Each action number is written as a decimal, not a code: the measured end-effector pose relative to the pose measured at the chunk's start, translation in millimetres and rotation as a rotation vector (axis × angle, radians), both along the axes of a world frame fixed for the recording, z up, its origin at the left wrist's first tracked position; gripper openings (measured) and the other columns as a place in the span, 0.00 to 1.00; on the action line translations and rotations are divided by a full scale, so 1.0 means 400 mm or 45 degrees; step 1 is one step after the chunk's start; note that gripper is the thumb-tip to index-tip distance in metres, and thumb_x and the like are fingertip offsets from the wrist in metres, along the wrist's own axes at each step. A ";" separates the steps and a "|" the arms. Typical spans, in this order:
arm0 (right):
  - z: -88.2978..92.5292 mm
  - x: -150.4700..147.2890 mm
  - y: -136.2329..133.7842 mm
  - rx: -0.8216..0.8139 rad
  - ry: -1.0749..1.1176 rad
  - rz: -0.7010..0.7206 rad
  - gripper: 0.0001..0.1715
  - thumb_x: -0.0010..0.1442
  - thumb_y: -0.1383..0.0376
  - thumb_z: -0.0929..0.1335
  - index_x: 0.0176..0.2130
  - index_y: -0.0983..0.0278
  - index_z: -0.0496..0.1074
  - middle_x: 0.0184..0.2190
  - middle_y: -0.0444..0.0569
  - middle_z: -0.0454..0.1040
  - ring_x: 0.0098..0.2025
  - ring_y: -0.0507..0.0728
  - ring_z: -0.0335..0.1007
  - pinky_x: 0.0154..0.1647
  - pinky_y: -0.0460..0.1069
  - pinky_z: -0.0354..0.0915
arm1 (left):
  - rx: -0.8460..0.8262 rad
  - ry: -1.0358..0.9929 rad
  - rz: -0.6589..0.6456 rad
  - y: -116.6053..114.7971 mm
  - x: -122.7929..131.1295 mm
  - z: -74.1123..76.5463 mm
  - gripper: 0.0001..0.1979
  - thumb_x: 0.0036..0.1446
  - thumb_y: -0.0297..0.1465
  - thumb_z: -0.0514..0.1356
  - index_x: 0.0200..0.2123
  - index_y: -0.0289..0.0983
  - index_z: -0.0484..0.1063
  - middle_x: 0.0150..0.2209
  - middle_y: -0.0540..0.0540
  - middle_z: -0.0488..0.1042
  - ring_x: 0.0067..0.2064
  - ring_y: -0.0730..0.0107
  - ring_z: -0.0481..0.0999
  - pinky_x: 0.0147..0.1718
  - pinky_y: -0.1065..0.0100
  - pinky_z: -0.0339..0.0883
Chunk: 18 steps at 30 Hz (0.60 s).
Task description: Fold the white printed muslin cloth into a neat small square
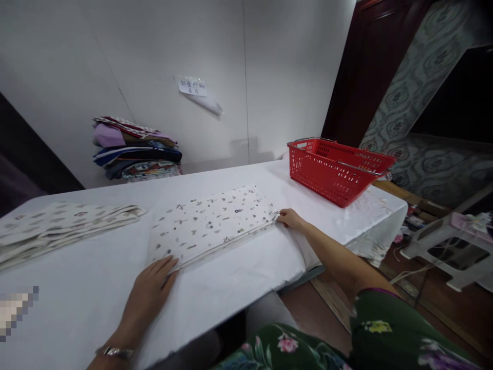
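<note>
A folded white cloth (215,221) with small grey and brown prints lies flat on the white-covered table. At its near left corner, my left hand (152,288) is closed, fingers over the edge and the thumb partly hidden. The near right corner is pinched by my right hand (292,219), with the fabric slightly bunched at the fingertips. Another folded printed cloth (69,223) rests to the left, apart from both hands.
A red plastic basket (327,174) stands at the table's right end. Folded clothes (136,149) are piled against the wall at the back left. The table's near edge (239,308) runs just before my lap. A white plastic stool (454,246) is at the far right.
</note>
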State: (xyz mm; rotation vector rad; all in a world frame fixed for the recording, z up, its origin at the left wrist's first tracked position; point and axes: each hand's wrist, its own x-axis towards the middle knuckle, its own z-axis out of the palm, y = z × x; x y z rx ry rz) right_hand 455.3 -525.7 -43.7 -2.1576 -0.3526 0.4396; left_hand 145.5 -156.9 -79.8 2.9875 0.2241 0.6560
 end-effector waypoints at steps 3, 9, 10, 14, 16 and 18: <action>-0.005 0.007 0.003 -0.033 -0.073 -0.024 0.01 0.50 0.70 0.69 0.28 0.66 0.70 0.14 0.36 0.61 0.17 0.47 0.56 0.19 0.41 0.51 | -0.001 -0.015 -0.012 0.002 0.000 -0.002 0.24 0.59 0.44 0.46 0.47 0.38 0.73 0.50 0.42 0.73 0.52 0.56 0.71 0.55 0.53 0.62; 0.004 0.018 0.000 -0.007 -0.114 -0.137 0.04 0.50 0.73 0.67 0.29 0.66 0.70 0.18 0.38 0.65 0.21 0.47 0.59 0.21 0.41 0.53 | 0.009 -0.010 -0.002 0.001 -0.006 -0.003 0.24 0.59 0.44 0.47 0.47 0.38 0.73 0.51 0.42 0.73 0.53 0.57 0.70 0.56 0.54 0.61; 0.005 0.016 -0.002 0.000 -0.084 -0.145 0.04 0.50 0.73 0.67 0.28 0.66 0.70 0.16 0.38 0.64 0.20 0.47 0.58 0.21 0.41 0.52 | 0.005 -0.006 0.001 0.000 -0.006 -0.002 0.24 0.59 0.44 0.46 0.47 0.38 0.73 0.51 0.42 0.73 0.53 0.57 0.70 0.56 0.54 0.61; 0.010 0.005 -0.011 0.041 0.076 -0.159 0.04 0.50 0.73 0.67 0.26 0.66 0.68 0.13 0.37 0.60 0.16 0.46 0.54 0.18 0.41 0.50 | -0.003 0.005 -0.002 0.000 -0.007 -0.001 0.24 0.58 0.44 0.46 0.47 0.38 0.73 0.51 0.42 0.73 0.53 0.57 0.70 0.55 0.55 0.62; 0.015 0.004 -0.015 0.069 0.154 -0.163 0.04 0.51 0.72 0.67 0.26 0.66 0.68 0.14 0.38 0.62 0.16 0.46 0.56 0.16 0.41 0.49 | -0.008 0.005 -0.003 0.002 -0.006 -0.005 0.23 0.58 0.44 0.47 0.47 0.39 0.73 0.51 0.43 0.73 0.53 0.57 0.70 0.55 0.55 0.62; 0.020 0.006 -0.017 0.092 0.233 -0.166 0.05 0.53 0.70 0.67 0.26 0.67 0.68 0.15 0.39 0.65 0.16 0.46 0.58 0.15 0.41 0.48 | -0.016 -0.002 0.004 0.004 -0.005 -0.009 0.23 0.58 0.43 0.47 0.47 0.40 0.73 0.51 0.44 0.73 0.53 0.58 0.70 0.55 0.55 0.62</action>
